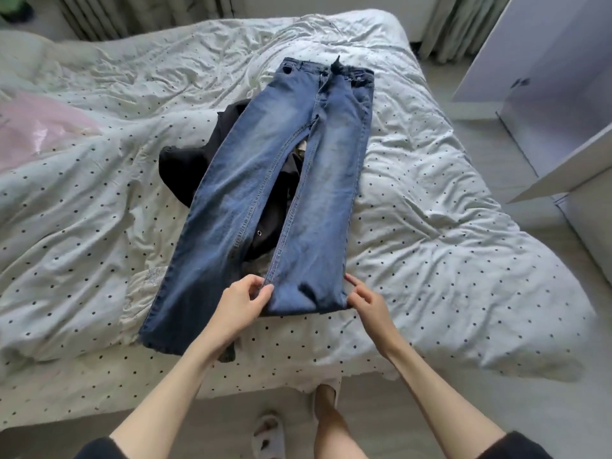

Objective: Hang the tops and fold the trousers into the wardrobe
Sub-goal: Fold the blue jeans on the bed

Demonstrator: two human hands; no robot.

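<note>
Jeans (281, 180) lie flat on the bed (447, 226), waistband far from me, legs toward me. My left hand (243, 303) and right hand (366, 301) each pinch a corner of one leg's hem. Denim looks heavy yet limp, so I judge hems and waistband the best holds. Under the jeans sits a black garment (185, 167); right of the bed stands the wardrobe (543, 94).

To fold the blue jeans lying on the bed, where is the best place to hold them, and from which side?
Hold the blue denim jeans at the hem of the right leg, from the near edge of the bed. Both hands, left hand and right hand, already pinch its two corners there. The leg lies flat and straight, so it should lift over easily.
</note>
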